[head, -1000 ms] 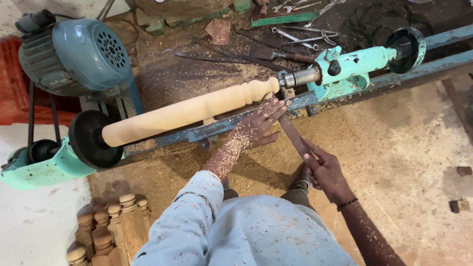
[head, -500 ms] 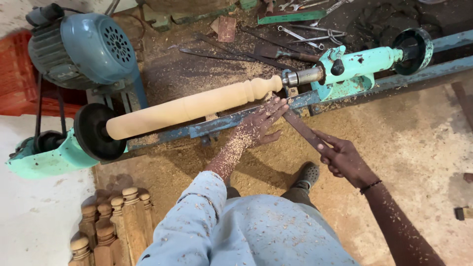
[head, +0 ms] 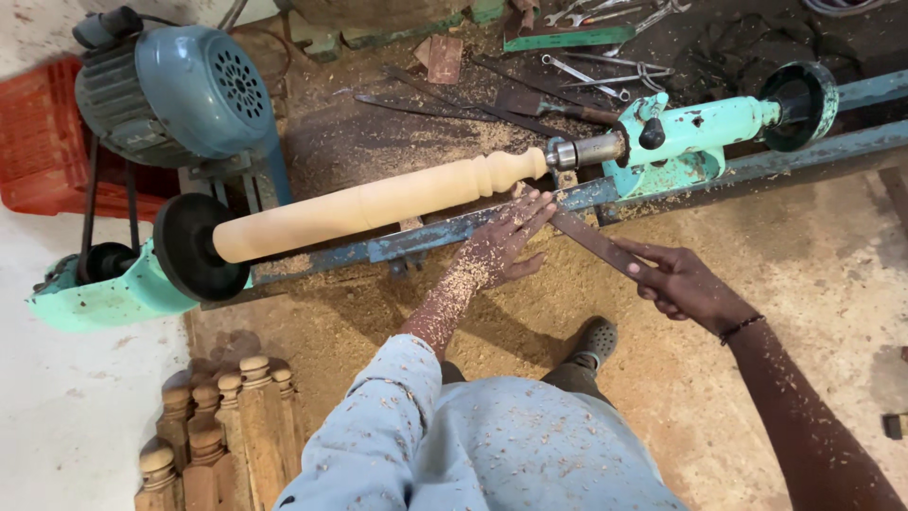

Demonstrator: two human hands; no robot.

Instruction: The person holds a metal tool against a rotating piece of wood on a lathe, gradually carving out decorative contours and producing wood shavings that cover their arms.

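1. Sawdust covers the workshop floor (head: 397, 331) under me, pale and thick around one dark shoe (head: 594, 341).
2. Nearest on the left stands one cluster of finished turned wooden posts with rounded knobs (head: 222, 426); I count about seven knob tops.
3. My right hand (head: 683, 286) grips the handle end of one long flat dark metal chisel (head: 596, 243), fingers curled tight around it, forefinger stretched along the blade.
4. My left hand (head: 501, 248), dusted with shavings, lies on the chisel's far end at the blue steel lathe rail (head: 426, 238), fingers spread and pointing at the workpiece.
5. One pale turned wooden spindle (head: 378, 202) sits just beyond the fingertips, mounted slantwise between one black faceplate disc (head: 184, 248) and one turquoise tailstock (head: 705, 132); beads are cut near its right end.
6. Farther back I see one blue-grey electric motor (head: 180, 90), one red plastic crate (head: 43, 142), and several loose spanners (head: 596, 71) on the dark ground.
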